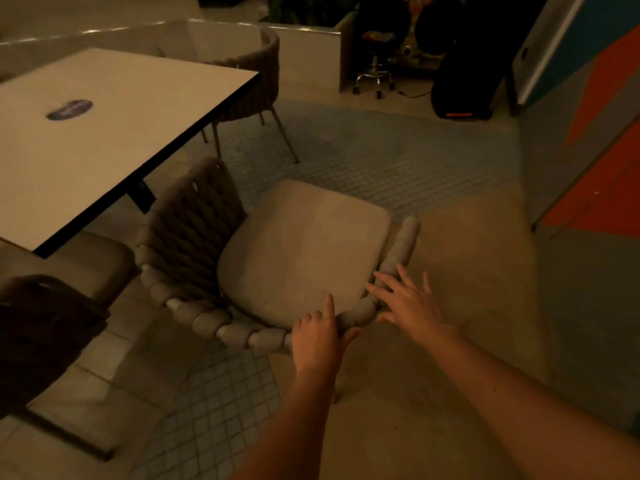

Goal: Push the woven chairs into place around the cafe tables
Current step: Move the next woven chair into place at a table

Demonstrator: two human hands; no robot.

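Head view: the left hand (317, 337) grips the rope-wrapped rim of a woven chair (277, 258), its thumb curled under the rim and its forefinger stretched forward along the edge of the seat cushion (304, 247). The right hand (407, 303) is spread flat with straight fingers just to the right of the left hand, at the same rim; whether its fingertips touch the rope or only hover over it cannot be told. The chair stands directly ahead of both hands on the tiled floor (363, 154), turned at an angle, its woven back toward the table and its seat facing away from it.

Ahead and to the left of the hands is a pale square table (104, 140) with a dark edge. On its top lies a dark blue oval sticker (69, 109); there is light lettering on it, but it is too blurred to read. A second woven chair (256, 84) stands at the far side of the table, well beyond the hands, tucked close to the table edge. To the left of the left hand, near the table's closest corner, is a third chair (45, 327), darker, with its cushion partly under the tabletop.

Far ahead and to the right of the right hand stands a stool on castors (374, 77), with a dark speaker-like box (464, 81) beside it. A wall painted in orange and teal panels (595, 133) runs along the right.
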